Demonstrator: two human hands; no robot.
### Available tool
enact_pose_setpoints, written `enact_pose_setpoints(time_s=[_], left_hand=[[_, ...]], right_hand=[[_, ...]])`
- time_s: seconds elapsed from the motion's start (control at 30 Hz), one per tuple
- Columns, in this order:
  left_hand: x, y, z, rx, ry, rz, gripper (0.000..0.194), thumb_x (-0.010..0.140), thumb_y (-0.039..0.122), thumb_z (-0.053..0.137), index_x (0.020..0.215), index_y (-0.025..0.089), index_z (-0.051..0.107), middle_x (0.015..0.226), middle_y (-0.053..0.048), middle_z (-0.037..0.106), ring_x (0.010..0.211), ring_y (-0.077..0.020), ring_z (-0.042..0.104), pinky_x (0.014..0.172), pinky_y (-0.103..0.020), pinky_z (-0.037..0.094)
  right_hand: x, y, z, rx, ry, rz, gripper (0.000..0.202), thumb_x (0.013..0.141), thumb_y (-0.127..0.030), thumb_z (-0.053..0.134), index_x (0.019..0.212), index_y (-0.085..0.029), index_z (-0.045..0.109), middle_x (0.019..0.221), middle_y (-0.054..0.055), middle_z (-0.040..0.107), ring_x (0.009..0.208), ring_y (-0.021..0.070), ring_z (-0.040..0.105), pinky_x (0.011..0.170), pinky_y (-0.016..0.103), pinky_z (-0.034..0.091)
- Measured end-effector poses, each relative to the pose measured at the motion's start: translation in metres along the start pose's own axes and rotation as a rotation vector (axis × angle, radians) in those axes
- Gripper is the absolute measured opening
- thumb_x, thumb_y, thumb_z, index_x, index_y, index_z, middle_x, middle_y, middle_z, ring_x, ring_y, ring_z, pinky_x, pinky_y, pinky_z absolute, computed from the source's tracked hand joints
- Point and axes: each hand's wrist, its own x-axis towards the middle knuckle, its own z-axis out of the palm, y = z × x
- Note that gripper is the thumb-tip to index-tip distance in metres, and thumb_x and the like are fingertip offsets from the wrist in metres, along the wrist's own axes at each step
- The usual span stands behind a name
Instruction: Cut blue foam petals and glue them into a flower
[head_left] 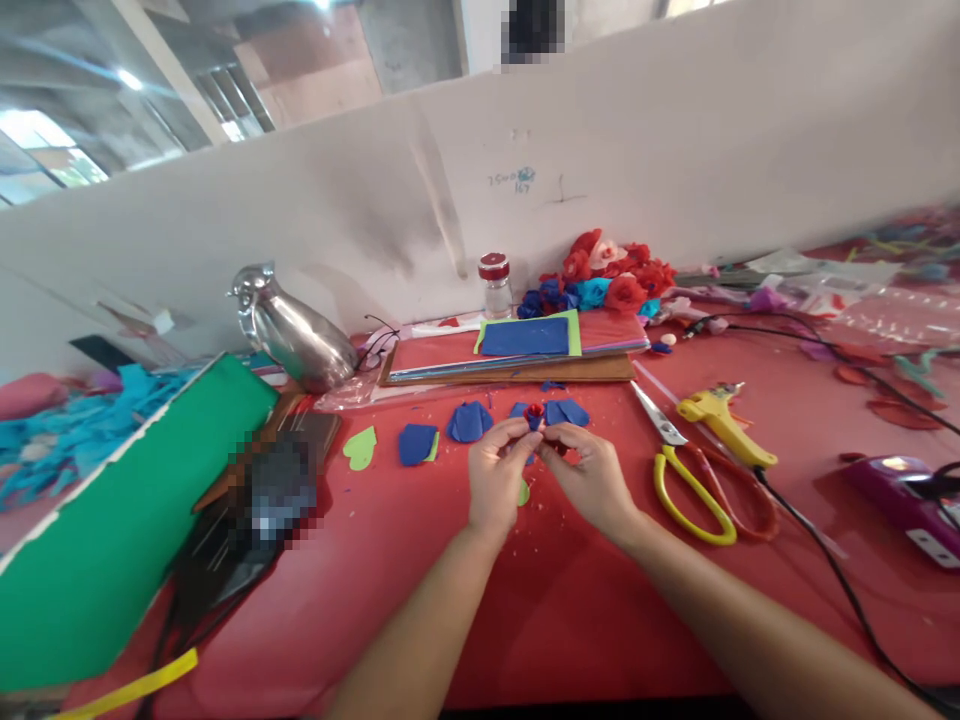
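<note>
Between my two hands is a small paper flower (pixel 533 413), red at its centre with blue around it. My left hand (pixel 499 475) pinches it from the left, thumb and fingertips together. From the other side my right hand (pixel 589 475) closes its fingertips on the same flower. Just beyond the hands lie blue paper petals (pixel 469 422), and another blue piece (pixel 566 413) is to the right. Farther left are a blue petal with green under it (pixel 417 445) and a green heart-shaped piece (pixel 360 449). A bit of green paper (pixel 523 492) shows below my hands.
Scissors (pixel 694 495) and a yellow glue gun (pixel 724 420) with a black cord lie at the right. Behind are stacked paper sheets (pixel 450 352), a lidded jar (pixel 496 290), a metal jug (pixel 296 330) and finished flowers (pixel 607 275). A green box (pixel 142 530) stands left.
</note>
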Motion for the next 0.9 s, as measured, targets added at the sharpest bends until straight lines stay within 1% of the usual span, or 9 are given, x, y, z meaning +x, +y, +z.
enact_pose_setpoints(time_s=[0.1, 0.17, 0.23, 0.3, 0.37, 0.47, 0.6, 0.73, 0.9], left_hand=[[0.002, 0.002, 0.000, -0.196, 0.031, -0.141, 0.011, 0.059, 0.027, 0.077, 0.065, 0.019, 0.071, 0.074, -0.001, 0.071, 0.077, -0.0163, 0.062, 0.081, -0.031, 0.046], [0.004, 0.004, -0.001, -0.326, 0.041, -0.256, 0.016, 0.053, 0.026, 0.081, 0.064, 0.019, 0.071, 0.074, -0.001, 0.071, 0.077, -0.0157, 0.063, 0.081, -0.030, 0.046], [0.007, 0.006, -0.003, -0.395, 0.021, -0.358, 0.020, 0.050, 0.025, 0.083, 0.065, 0.019, 0.070, 0.077, -0.002, 0.072, 0.078, -0.0150, 0.064, 0.078, -0.029, 0.046], [0.009, 0.008, -0.006, -0.411, -0.017, -0.419, 0.022, 0.050, 0.025, 0.084, 0.067, 0.019, 0.071, 0.082, -0.003, 0.073, 0.076, -0.0137, 0.064, 0.073, -0.026, 0.046], [0.010, 0.008, -0.007, -0.407, -0.043, -0.431, 0.022, 0.052, 0.026, 0.084, 0.068, 0.018, 0.071, 0.085, -0.003, 0.073, 0.074, -0.0127, 0.063, 0.069, -0.025, 0.046], [0.011, 0.009, -0.008, -0.398, -0.047, -0.415, 0.022, 0.053, 0.028, 0.084, 0.067, 0.017, 0.071, 0.082, -0.003, 0.073, 0.071, -0.0124, 0.063, 0.066, -0.024, 0.046], [0.011, 0.008, -0.009, -0.393, -0.033, -0.393, 0.023, 0.050, 0.028, 0.085, 0.065, 0.017, 0.070, 0.075, -0.002, 0.072, 0.071, -0.0119, 0.063, 0.069, -0.025, 0.047], [0.011, 0.009, -0.009, -0.355, -0.036, -0.364, 0.022, 0.052, 0.028, 0.083, 0.065, 0.017, 0.070, 0.075, -0.003, 0.072, 0.073, -0.0135, 0.064, 0.073, -0.027, 0.047], [0.009, 0.012, -0.007, -0.340, -0.046, -0.340, 0.024, 0.051, 0.029, 0.084, 0.065, 0.017, 0.070, 0.075, -0.002, 0.072, 0.070, -0.0130, 0.064, 0.070, -0.026, 0.047]], right_hand=[[0.000, -0.004, 0.000, 0.001, -0.040, 0.011, 0.016, 0.082, -0.027, 0.056, 0.078, -0.022, 0.069, 0.074, 0.002, 0.070, 0.065, 0.0159, 0.062, 0.064, 0.027, 0.048], [0.000, -0.006, -0.001, 0.009, -0.059, 0.031, 0.015, 0.082, -0.028, 0.056, 0.080, -0.023, 0.070, 0.076, 0.001, 0.071, 0.067, 0.0163, 0.063, 0.066, 0.027, 0.049], [0.001, -0.007, -0.001, 0.022, -0.067, 0.064, 0.016, 0.082, -0.028, 0.055, 0.083, -0.023, 0.071, 0.077, 0.001, 0.072, 0.070, 0.0168, 0.064, 0.068, 0.028, 0.049], [0.002, -0.007, -0.002, 0.042, -0.068, 0.102, 0.017, 0.081, -0.028, 0.055, 0.083, -0.022, 0.071, 0.079, 0.001, 0.073, 0.071, 0.0170, 0.065, 0.067, 0.028, 0.049], [0.003, -0.007, -0.002, 0.064, -0.070, 0.143, 0.019, 0.081, -0.029, 0.054, 0.082, -0.021, 0.071, 0.079, 0.001, 0.073, 0.070, 0.0169, 0.064, 0.065, 0.027, 0.049], [0.003, -0.008, -0.003, 0.087, -0.078, 0.178, 0.020, 0.080, -0.030, 0.054, 0.081, -0.020, 0.071, 0.076, 0.001, 0.073, 0.067, 0.0164, 0.063, 0.063, 0.026, 0.048], [0.004, -0.010, -0.004, 0.100, -0.109, 0.194, 0.019, 0.079, -0.030, 0.055, 0.080, -0.020, 0.072, 0.074, 0.001, 0.073, 0.066, 0.0160, 0.063, 0.059, 0.025, 0.046], [0.003, -0.012, -0.004, 0.114, -0.117, 0.186, 0.019, 0.078, -0.030, 0.055, 0.080, -0.021, 0.072, 0.073, 0.000, 0.073, 0.065, 0.0161, 0.064, 0.059, 0.025, 0.047], [0.002, -0.013, -0.004, 0.098, -0.110, 0.168, 0.020, 0.079, -0.029, 0.054, 0.081, -0.021, 0.072, 0.074, 0.000, 0.073, 0.066, 0.0160, 0.065, 0.061, 0.026, 0.048]])
